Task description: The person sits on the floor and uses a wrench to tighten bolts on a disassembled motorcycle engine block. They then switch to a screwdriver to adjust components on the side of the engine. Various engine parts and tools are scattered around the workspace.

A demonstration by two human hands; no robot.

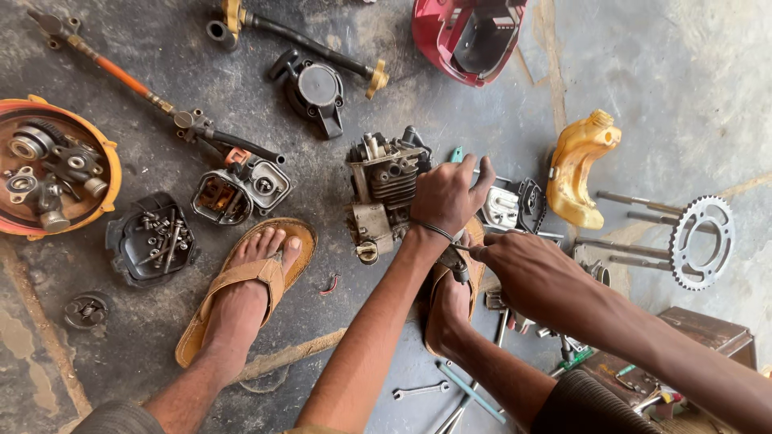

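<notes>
Nearest to the person, at the bottom of the view, a small spanner (420, 391) and a few long tools lie on the concrete floor (683, 96) between the legs. Both feet wear tan sandals; the left sandal (241, 285) sits flat, well left of the work.

Just above, the right hand (535, 269) is closed around a slim tool (457, 265) whose tip points left toward the other wrist; what kind of tool it is I cannot tell. The left hand (447, 193) is curled over the right side of a small engine block (386, 197), fingers wrapped on it and steadying it. The block stands on the floor in the middle of the view, cooling fins showing, just beyond the right foot.

To its left lie an open metal housing (241, 186) and a black tray of bolts (151, 239); further left, an orange round cover (56, 165) holds bearings and small parts. To the right are a yellow curved plastic part (577, 169) and a toothed chain sprocket (702, 241) beside some long studs.

Farthest away lie a black round cap (314, 88), a long rod with orange shaft (121, 76), and a red plastic shell (466, 36).
</notes>
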